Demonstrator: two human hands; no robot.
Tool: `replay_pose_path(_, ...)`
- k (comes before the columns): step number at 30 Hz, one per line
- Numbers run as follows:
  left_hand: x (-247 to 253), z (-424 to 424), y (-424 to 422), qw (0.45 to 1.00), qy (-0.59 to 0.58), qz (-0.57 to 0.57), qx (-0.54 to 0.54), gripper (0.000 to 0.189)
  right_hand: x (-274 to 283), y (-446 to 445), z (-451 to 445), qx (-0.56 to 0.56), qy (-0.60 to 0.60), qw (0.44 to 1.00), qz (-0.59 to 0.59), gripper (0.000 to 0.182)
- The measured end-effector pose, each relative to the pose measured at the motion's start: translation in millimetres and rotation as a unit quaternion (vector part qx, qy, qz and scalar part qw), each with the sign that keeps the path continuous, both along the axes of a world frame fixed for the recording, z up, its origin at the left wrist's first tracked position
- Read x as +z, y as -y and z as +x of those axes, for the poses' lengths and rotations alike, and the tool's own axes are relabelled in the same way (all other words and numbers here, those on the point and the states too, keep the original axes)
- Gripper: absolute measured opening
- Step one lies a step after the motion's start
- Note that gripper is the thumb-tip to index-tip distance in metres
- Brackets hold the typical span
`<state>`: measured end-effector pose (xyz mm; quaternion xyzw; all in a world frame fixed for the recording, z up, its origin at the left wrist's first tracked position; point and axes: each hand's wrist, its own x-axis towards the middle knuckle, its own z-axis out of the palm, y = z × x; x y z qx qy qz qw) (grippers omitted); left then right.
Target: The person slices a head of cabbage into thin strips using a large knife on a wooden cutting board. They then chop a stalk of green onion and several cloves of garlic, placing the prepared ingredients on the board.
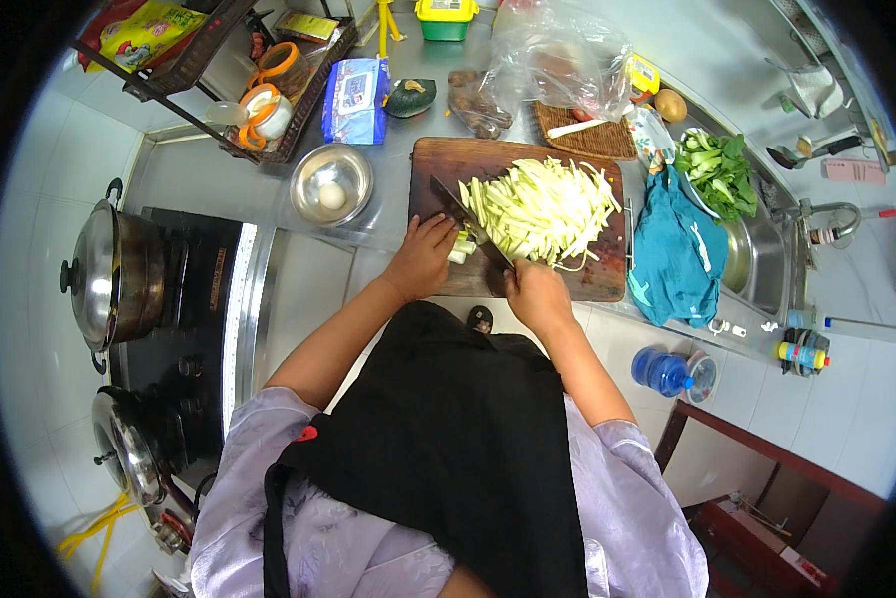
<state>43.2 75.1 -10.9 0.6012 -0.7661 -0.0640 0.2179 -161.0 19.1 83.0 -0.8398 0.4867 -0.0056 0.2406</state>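
My right hand (539, 297) grips the handle of a kitchen knife (499, 250) at the front of a wooden cutting board (442, 161). The blade slants up and left over the board. My left hand (424, 254) rests at the board's left front, its fingers near pale green vegetable pieces (461, 248) beside the blade; whether it grips them I cannot tell. A large heap of pale green vegetable strips (541, 209) covers the board's middle and right. Left of the board stands a steel bowl (306, 187) with a whole egg (332, 196) in it.
A teal cloth (676, 247) hangs over the counter's front edge, beside the sink (766, 269) and leafy greens (721, 172). Behind the board are a wicker tray (605, 142), plastic bags (560, 67) and a dark green squash (410, 99). Lidded pots (138, 276) stand at left.
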Motion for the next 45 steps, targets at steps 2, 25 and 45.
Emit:
replay_pose_path(2,-4,1,-2,1.000,-0.010,-0.005,0.005,0.042,5,1,5,0.010,-0.021,1.000,0.003,0.021)
replay_pose_path(25,-21,3,4,0.998,-0.069,0.005,0.012,0.038,27,9,32,0.053,-0.106,0.992,0.039,0.017)
replay_pose_path(45,-13,14,1,0.995,-0.078,-0.057,-0.011,0.038,16,2,29,0.001,-0.057,0.998,0.000,0.024)
